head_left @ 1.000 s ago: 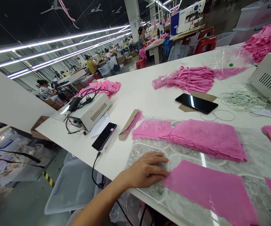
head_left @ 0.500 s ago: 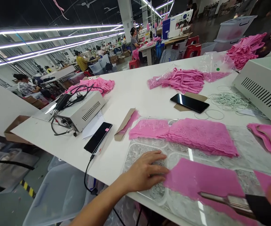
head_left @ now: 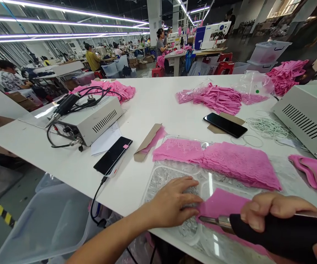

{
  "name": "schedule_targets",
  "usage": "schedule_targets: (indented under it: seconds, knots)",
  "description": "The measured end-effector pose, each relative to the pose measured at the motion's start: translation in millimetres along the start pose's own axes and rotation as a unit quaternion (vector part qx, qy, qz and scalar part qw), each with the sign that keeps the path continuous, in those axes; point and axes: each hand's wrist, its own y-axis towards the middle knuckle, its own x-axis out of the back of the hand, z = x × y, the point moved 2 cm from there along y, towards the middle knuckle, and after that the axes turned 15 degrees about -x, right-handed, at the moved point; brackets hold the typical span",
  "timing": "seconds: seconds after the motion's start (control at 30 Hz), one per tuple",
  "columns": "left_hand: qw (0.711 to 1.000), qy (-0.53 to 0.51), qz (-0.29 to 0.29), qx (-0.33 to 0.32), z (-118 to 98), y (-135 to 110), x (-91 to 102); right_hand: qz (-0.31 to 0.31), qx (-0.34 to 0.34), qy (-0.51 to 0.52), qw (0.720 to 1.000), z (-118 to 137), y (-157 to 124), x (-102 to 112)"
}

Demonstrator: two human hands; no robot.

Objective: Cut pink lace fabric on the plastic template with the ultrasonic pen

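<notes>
My left hand (head_left: 175,201) lies flat, fingers spread, on a clear glass plate (head_left: 161,176) over mottled grey, its fingertips pressing the left edge of a pink fabric piece (head_left: 224,203). My right hand (head_left: 276,207) is wrapped round the black handle of a hot cutting tool (head_left: 279,233). The tool's metal tip (head_left: 213,220) points left and rests at the pink piece's edge, close to my left fingertips. Behind lies a stack of pink lace pieces (head_left: 230,159).
A grey control box (head_left: 92,121) with cables and a phone (head_left: 113,156) on charge sit left. Another phone (head_left: 226,124), white elastic rings (head_left: 268,126), a second grey box (head_left: 307,117) and pink strap piles (head_left: 216,97) lie behind. Other people work at far tables.
My right hand has come in from the right with the black-handled tool, bringing its tip to the pink piece by my left fingers. The left hand stays put; the view tilted down slightly.
</notes>
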Motion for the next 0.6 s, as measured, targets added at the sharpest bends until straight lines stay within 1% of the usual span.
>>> schedule_targets:
  seconds: [0.1,0.17,0.23,0.33,0.47,0.6]
  knots:
    - [1.000,0.003,0.003,0.004,-0.5,0.4,-0.3,0.001,0.055,0.012,0.998,-16.4,2.9,12.8]
    - [1.000,0.004,0.002,0.003,-0.7,0.5,-0.4,-0.007,0.048,0.011,0.999,-25.1,3.6,18.1]
    - [1.000,0.005,-0.001,0.000,-0.9,0.4,-0.5,-0.018,0.038,0.015,0.999,-28.5,3.0,18.8]
    - [1.000,0.004,-0.004,-0.002,-1.0,0.4,0.0,-0.023,0.035,0.023,0.999,-26.2,2.2,12.7]
    - [1.000,0.004,-0.001,0.000,-1.1,1.2,1.2,-0.016,0.060,0.026,0.998,-19.7,2.9,3.9]
    - [1.000,0.005,-0.002,0.000,-1.5,1.6,1.2,0.010,0.071,0.021,0.997,-15.1,0.7,0.9]
